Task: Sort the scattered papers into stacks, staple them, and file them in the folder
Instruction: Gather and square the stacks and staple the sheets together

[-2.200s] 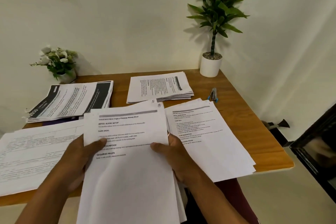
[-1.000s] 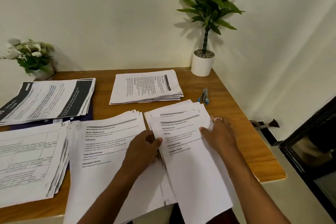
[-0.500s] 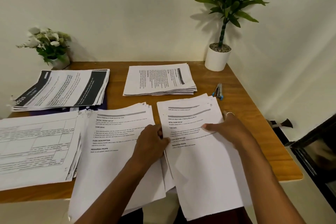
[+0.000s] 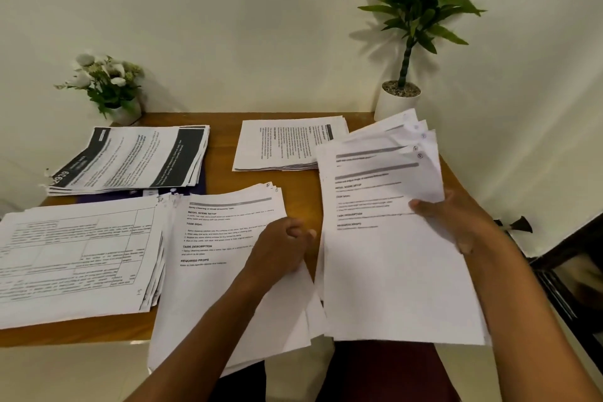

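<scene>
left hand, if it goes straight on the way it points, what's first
Probably the left edge of the fanned sheaf the right hand holds, past a strip of table; depth is unclear, so the left hand might slide under.

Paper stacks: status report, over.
Right hand grips fanned sheaf by its right edge. Left hand curled at middle stack edge, grip unclear. No stapler in view.

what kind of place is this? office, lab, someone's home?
Likely a small home or office desk nook, not a lab: a wooden desk set in a plain wall corner, paper stacks spread across it, and a potted plant and flower pot as decor.
</scene>
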### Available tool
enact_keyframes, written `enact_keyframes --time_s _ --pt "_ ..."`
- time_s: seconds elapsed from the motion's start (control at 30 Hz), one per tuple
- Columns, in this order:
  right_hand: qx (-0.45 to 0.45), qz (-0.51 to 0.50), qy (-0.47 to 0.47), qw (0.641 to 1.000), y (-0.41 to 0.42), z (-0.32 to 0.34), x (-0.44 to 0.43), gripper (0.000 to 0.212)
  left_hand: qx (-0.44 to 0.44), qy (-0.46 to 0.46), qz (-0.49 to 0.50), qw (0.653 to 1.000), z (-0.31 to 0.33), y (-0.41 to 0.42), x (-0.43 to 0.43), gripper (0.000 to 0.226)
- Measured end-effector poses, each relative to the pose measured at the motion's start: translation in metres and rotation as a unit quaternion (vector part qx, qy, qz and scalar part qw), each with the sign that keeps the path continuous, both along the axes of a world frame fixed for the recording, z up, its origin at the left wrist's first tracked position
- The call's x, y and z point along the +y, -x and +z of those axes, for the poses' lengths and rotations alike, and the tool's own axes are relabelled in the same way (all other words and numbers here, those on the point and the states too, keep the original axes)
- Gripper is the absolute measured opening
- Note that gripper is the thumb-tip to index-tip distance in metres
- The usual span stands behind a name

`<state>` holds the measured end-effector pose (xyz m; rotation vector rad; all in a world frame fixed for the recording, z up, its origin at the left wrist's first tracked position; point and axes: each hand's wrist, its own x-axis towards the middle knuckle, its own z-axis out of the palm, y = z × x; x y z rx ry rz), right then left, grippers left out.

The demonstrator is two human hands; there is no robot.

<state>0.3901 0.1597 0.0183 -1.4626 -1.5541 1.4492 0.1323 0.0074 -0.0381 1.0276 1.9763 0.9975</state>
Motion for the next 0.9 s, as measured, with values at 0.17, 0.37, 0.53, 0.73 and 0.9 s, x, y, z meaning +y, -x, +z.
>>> enact_keyframes --time_s 0.17,0.37,0.53,0.73,0.9 --pt "-0.059 0.006 0.008 0.998 0.002 -0.004 -0.002 0.034 0.109 -0.108 0.075 0.985 0.014 0.016 -0.029 0.024" --pt "-0.152 -0.006 -0.033 0.988 0.010 -0.026 -0.011 0.043 0.239 0.162 0.241 0.927 0.021 0.097 -0.084 0.082" --pt "-0.243 0.010 -0.083 0.966 0.033 -0.027 -0.013 0.048 0.183 0.147 0.223 0.946 0.007 0.113 -0.079 0.100" --pt "-0.282 -0.016 -0.107 0.953 0.045 -0.039 -0.018 0.068 0.155 0.077 0.234 0.957 0.015 0.115 -0.070 0.096" --pt "-0.307 -0.040 -0.137 0.941 0.044 -0.048 -0.020 0.077 0.136 0.039 0.193 0.971 0.020 0.113 -0.072 0.031"
